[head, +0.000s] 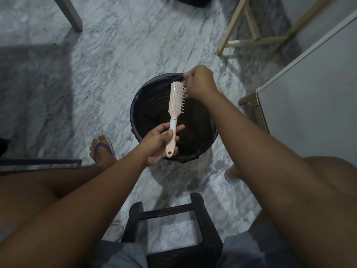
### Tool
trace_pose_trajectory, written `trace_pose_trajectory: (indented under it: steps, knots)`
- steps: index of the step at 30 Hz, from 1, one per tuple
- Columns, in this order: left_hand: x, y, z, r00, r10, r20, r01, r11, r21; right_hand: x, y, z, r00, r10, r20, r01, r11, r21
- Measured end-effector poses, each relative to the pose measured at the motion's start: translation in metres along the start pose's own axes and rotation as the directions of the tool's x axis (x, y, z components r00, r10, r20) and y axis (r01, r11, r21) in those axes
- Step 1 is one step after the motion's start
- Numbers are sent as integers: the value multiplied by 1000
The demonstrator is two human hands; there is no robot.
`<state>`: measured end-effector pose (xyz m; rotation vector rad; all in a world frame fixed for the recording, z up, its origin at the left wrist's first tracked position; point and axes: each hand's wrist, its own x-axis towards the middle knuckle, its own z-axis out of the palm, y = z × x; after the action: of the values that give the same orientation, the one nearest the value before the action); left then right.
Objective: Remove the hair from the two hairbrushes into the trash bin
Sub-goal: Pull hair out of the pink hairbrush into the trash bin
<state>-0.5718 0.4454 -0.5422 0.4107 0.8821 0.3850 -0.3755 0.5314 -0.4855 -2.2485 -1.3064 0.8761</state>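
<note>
Hairbrush (174,105) being held over trash bin (135,105), head pointing away, bristles facing right. Left hand (160,146) reaching forward, palm up, thumb and fingers wrapping pink handle near white band. Right hand (199,82) arching down, fingers curling against bristles at far end; whether pinching hair, cannot tell. Brush plastic, oblong. Bin round, black, lattice-walled, lined with glossy bag.

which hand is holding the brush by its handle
The left hand grips the pink hairbrush by its handle over the trash bin; the right hand is up at the bristle end instead, fingers curled.
</note>
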Motion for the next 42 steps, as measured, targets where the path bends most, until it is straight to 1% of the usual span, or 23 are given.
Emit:
trace_pose_trajectory:
  steps: [2,3,5,6,7,9,13,15,18,19,20,21,25,30,35,41,42]
  knots:
    - [1,2,1,1000,2,5,-1,1000,-17,-3,-1,0,996,89,0,-87,976,200]
    - [1,3,1,1000,1,6,-1,1000,-21,-4,2,1,994,110,5,-108,956,271]
    - [2,5,1,1000,5,5,-4,1000,-24,-6,7,5,994,106,3,-101,933,346]
    - [2,6,1,1000,6,5,-6,1000,-23,-9,8,7,996,87,-15,-77,940,333]
    - [2,7,1,1000,7,7,-7,1000,-20,-13,10,7,998,23,-54,-9,967,254]
    - [2,7,2,1000,6,8,-6,1000,-6,-16,13,6,994,-88,-68,95,989,109]
    - [0,6,0,1000,-2,-16,3,999,39,-11,9,3,990,-140,-33,139,990,-37]
    - [-1,4,-1,999,10,-39,-8,998,62,-9,7,2,991,-119,-61,117,993,-31]
    - [-1,5,2,999,20,-42,-20,1000,13,-11,9,8,989,-20,-147,37,993,113]
    - [-1,6,3,999,20,-39,-20,1000,-5,-14,10,10,986,-30,-165,53,990,132]
    - [-1,8,4,999,19,-35,-20,1000,-18,-20,9,11,983,-73,-166,91,990,105]
    - [0,9,5,999,17,-35,-18,999,-33,-24,9,11,985,-106,-137,118,989,85]
    - [4,10,8,999,2,-37,-6,994,-105,-35,13,14,978,-209,19,209,978,2]
    - [4,11,8,999,-23,-28,20,994,-105,-30,12,18,961,-271,52,275,953,-130]
    - [3,10,8,999,-2,-39,0,999,-49,-27,7,22,962,-252,108,271,931,-244]
    - [4,11,8,1000,-3,-25,1,999,-52,-27,0,21,972,-219,85,234,941,-243]
    - [4,12,9,1000,1,-21,-3,998,-58,-29,-1,21,974,-217,63,226,946,-233]
